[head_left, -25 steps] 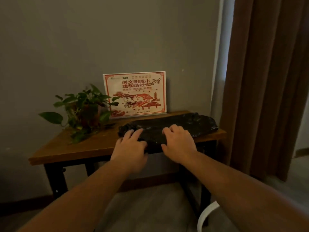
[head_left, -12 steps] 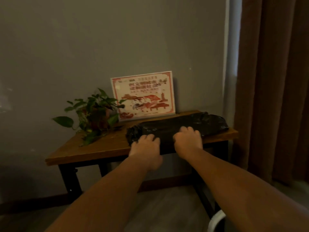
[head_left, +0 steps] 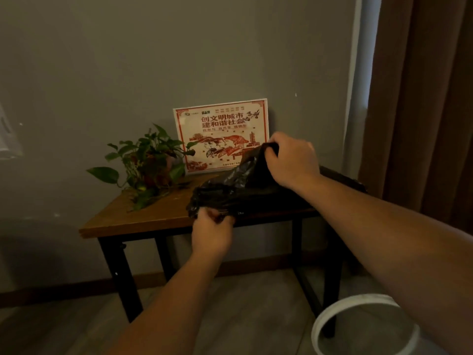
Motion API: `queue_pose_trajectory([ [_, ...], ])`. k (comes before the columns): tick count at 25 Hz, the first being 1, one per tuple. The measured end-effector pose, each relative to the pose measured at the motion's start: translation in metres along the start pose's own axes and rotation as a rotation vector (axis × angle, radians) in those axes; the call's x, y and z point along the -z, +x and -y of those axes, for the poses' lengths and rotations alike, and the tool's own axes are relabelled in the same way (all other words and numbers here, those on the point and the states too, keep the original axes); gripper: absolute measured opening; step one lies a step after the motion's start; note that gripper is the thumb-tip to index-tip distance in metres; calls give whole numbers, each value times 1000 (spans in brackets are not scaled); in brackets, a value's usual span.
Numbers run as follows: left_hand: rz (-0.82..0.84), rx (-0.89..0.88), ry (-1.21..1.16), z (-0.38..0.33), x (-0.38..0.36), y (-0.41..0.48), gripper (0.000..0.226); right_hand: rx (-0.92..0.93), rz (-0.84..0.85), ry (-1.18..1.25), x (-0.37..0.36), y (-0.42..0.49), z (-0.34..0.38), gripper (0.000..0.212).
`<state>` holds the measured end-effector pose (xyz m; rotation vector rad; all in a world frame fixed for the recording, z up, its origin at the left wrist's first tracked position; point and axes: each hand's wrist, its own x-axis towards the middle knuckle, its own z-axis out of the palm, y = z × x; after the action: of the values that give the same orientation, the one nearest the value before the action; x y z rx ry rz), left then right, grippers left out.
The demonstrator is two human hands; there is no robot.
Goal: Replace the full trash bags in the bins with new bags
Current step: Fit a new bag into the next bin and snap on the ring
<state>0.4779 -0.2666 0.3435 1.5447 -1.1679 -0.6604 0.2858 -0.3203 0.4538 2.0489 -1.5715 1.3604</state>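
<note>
The right hand (head_left: pixel 291 160) is gripping a fold of the black trash bag (head_left: pixel 230 193) with curled fingers, holding it up off the table (head_left: pixel 143 219) — the rest of the bag is lying on the tabletop below that grip. The left hand (head_left: pixel 211 233) is pinching the bag's near edge, lower and to the left. A sign (head_left: pixel 220 124) is leaning just behind the lifted fold, and a plant (head_left: pixel 151 162) is sitting left of both grips. A white bin (head_left: pixel 358 326) is showing below the right forearm.
</note>
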Motion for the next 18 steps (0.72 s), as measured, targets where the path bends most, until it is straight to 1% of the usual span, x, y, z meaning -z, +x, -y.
queue_pose_trajectory([
  [3, 223, 148, -83, 20, 1, -28, 23, -86, 201, -42, 14, -5, 8, 22],
  [5, 286, 214, -201, 31, 1, -37, 28, -135, 244, -73, 10, -15, 6, 16],
  [8, 359, 154, -187, 31, -10, -22, 48, -157, 220, -116, 3, -24, 0, 13],
  [9, 380, 122, -181, 29, -16, -11, 51, -148, 223, -142, -1, -26, -5, 13],
  [10, 383, 89, -153, 25, -24, 2, 47, -134, 233, -158, -6, -28, -10, 16],
  [12, 354, 60, -142, 18, -40, 27, 27, -108, 279, -152, -15, -33, -20, 19],
  [13, 348, 76, -168, 17, -45, 36, 27, -100, 294, -129, -17, -33, -24, 19],
  [15, 357, 137, -211, 19, -57, 49, 39, -102, 267, -56, -14, -35, -30, 18],
  [18, 337, 141, -307, 25, -75, 62, 34, -89, 157, 52, 6, -33, -27, 20],
])
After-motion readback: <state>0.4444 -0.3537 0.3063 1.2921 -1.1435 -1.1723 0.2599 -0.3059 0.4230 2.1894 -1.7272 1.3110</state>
